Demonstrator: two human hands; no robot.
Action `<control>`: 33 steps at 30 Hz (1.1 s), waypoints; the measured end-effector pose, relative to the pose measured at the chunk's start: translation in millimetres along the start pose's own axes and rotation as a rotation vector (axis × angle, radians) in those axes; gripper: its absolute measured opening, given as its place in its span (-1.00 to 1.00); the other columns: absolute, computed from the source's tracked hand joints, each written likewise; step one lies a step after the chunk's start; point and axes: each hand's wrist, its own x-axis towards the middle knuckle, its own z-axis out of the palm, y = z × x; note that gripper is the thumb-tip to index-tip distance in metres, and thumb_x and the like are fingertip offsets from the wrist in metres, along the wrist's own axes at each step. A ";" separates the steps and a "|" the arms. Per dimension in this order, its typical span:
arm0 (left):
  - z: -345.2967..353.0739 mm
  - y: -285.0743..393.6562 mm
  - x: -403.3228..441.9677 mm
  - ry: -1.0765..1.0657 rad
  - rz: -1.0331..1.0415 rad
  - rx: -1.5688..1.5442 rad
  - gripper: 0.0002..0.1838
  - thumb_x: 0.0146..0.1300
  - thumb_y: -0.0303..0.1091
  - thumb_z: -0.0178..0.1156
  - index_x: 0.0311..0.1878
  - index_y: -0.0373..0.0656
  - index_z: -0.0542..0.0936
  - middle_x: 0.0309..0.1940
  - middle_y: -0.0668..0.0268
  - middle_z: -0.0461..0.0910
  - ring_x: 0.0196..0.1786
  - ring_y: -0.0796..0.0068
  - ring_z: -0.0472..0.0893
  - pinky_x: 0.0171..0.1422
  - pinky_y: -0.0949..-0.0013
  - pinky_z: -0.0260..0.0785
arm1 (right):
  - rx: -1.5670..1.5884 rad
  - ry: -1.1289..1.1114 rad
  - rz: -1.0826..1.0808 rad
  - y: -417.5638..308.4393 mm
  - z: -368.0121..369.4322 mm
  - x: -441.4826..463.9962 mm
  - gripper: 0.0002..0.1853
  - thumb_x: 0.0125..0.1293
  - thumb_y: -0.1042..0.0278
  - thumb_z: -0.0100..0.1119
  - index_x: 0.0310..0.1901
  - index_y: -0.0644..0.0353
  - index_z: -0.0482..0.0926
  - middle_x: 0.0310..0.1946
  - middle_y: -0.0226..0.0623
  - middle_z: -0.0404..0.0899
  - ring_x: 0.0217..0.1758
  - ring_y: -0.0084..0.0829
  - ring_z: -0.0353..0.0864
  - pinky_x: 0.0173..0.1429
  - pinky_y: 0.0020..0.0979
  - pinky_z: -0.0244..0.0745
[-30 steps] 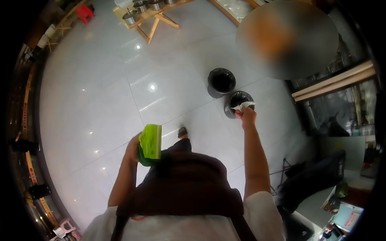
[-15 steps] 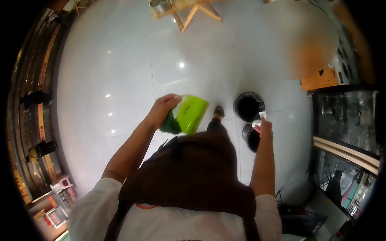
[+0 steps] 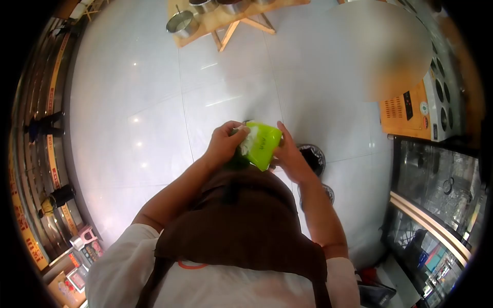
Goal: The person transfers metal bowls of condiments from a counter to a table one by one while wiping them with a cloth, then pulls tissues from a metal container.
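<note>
A bright green plastic packet [image 3: 264, 146] with dark print is held in front of my apron. My left hand [image 3: 225, 143] is closed on its left end, the thumb lying over a whitish crumpled part. Against the right edge of the packet is my right hand [image 3: 291, 159], fingers curled behind it and partly hidden. Something dark green [image 3: 237, 161] hangs below my left hand; I cannot make out what it is. No white scrap shows in my right hand.
Two dark lined bins, the far bin [image 3: 319, 156] and the near bin [image 3: 328, 192], stand by my right forearm. Ahead, a wooden folding table [image 3: 205, 25] carries metal pots. A glass-fronted cabinet [image 3: 426, 169] lines the right and shelving [image 3: 51, 133] the left. A blurred patch hides the upper right.
My right hand has moved from over the bins, where it held a white scrap, to the packet. The packet has shifted right, and the view has turned so more of the table shows.
</note>
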 end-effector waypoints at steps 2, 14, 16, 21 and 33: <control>-2.4 13.9 17.7 -0.018 0.024 -0.001 -0.75 0.24 -0.27 0.17 -0.13 -0.25 0.51 -0.41 0.34 0.56 -0.40 0.65 0.51 -0.31 0.57 0.38 | -0.075 0.029 -0.116 -13.6 12.5 25.2 -0.17 0.23 0.37 0.14 0.40 0.11 -0.19 0.23 -0.04 0.17 0.16 -0.20 0.35 0.14 -0.28 0.38; -76.7 117.6 148.3 -0.485 -0.168 -0.417 -0.41 0.27 0.06 0.02 0.19 -0.21 0.33 -0.07 0.22 0.50 -0.39 0.60 0.49 -0.27 0.54 0.38 | 0.172 0.350 -0.318 -128.7 40.3 142.9 -0.17 0.16 0.59 0.13 0.40 0.07 -0.11 0.11 -0.13 0.32 0.11 -0.31 0.38 0.19 -0.33 0.33; -63.6 108.8 173.9 -0.639 -0.085 -0.357 -0.45 0.30 0.05 -0.02 0.17 -0.19 0.36 -0.15 0.24 0.50 -0.45 0.61 0.47 -0.42 0.56 0.36 | -0.120 0.383 -0.275 -143.2 46.0 161.2 -0.18 0.18 0.58 0.12 0.40 0.09 -0.12 0.14 -0.11 0.29 0.13 -0.30 0.36 0.21 -0.32 0.32; -46.3 174.2 190.7 -0.582 -0.140 -0.230 -0.61 0.30 -0.14 0.05 0.04 -0.23 0.46 -0.40 0.31 0.53 -0.58 0.60 0.45 -0.50 0.58 0.31 | -1.002 0.701 -0.918 -163.6 29.2 204.1 -0.21 0.25 0.08 0.12 0.36 0.23 -0.04 0.30 0.05 0.05 0.36 -0.09 0.09 0.37 -0.15 0.02; 23.7 209.7 248.3 -0.151 -0.164 -0.124 -0.66 0.27 -0.31 0.05 0.03 -0.33 0.49 -0.17 0.17 0.58 -0.16 0.46 0.55 -0.07 0.41 0.41 | -1.139 0.225 -1.022 -264.8 -26.6 238.4 -0.86 0.18 0.52 -0.02 -0.23 0.28 0.49 -0.10 -0.06 0.46 0.06 -0.13 0.38 0.16 -0.19 0.26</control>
